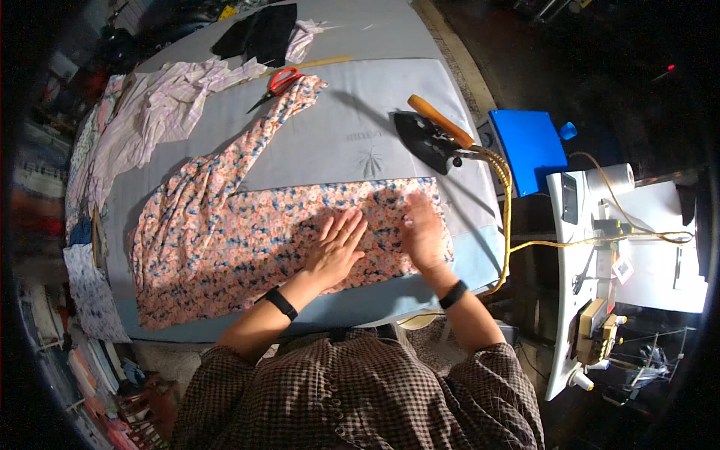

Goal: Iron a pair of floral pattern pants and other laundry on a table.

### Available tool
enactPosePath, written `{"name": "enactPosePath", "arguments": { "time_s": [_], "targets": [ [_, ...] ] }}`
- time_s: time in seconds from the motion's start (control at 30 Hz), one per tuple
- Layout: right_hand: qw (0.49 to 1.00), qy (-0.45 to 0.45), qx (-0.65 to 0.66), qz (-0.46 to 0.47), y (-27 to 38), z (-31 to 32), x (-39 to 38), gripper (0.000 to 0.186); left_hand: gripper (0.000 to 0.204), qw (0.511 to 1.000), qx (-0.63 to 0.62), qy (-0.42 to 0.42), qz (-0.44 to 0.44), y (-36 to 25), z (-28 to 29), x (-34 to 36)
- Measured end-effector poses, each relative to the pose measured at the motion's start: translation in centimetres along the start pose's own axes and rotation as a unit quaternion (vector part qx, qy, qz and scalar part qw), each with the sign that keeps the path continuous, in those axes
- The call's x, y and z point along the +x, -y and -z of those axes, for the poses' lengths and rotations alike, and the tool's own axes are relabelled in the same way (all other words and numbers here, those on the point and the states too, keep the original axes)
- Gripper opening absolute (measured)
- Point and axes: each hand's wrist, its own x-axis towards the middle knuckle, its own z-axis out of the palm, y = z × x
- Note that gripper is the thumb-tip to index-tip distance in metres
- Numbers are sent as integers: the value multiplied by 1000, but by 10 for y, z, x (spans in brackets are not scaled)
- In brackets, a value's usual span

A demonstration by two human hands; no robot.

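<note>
A pink floral cloth with blue flecks lies over the padded ironing table. Its near part is spread fairly flat, while a bunched, wrinkled strip runs up toward the far side. My left hand rests palm down on the flat part, fingers stretched out. To its right, my right hand is at the cloth's right end, smeared by motion, its fingers seemingly extended. Neither hand has anything in its grip. Beyond my right hand, an iron with a wooden handle sits on the table, its yellow-wrapped cord trailing off right.
Red-handled scissors lie by the strip's far end. Pale checked cloth is heaped at the far left, with black fabric at the back. A blue box and a white sewing machine table stand to the right.
</note>
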Motion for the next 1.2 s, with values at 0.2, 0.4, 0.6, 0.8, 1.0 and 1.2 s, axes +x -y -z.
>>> {"name": "enactPosePath", "arguments": {
  "time_s": [0.2, 0.4, 0.6, 0.8, 1.0, 1.2],
  "targets": [
    [989, 137, -40, 40, 16, 0, 8, 71, 74, 999, 48, -2, 4, -8, -13, 23],
    [990, 55, -85, -99, -71, 30, 0, 69, 76, 997, 71, 29, 10, -8, -8, 22],
    [991, 93, -71, 57, -36, 54, 17, 78, 77, 994, 70, 83, 26, -11, -12, 26],
    [992, 120, -12, 43, -19, 25, -33, 67, 65, 993, -103, 3, -55, -54, -12, 95],
    [987, 162, 9, -16, -24, 34, -62, 78, 48, 993, -72, 59, -78, -56, -59, 160],
    [960, 278, 14, 7, -39, 68, -101, 82, 69, 991, 10, 83, -109, -49, -62, 164]
  ]
}}
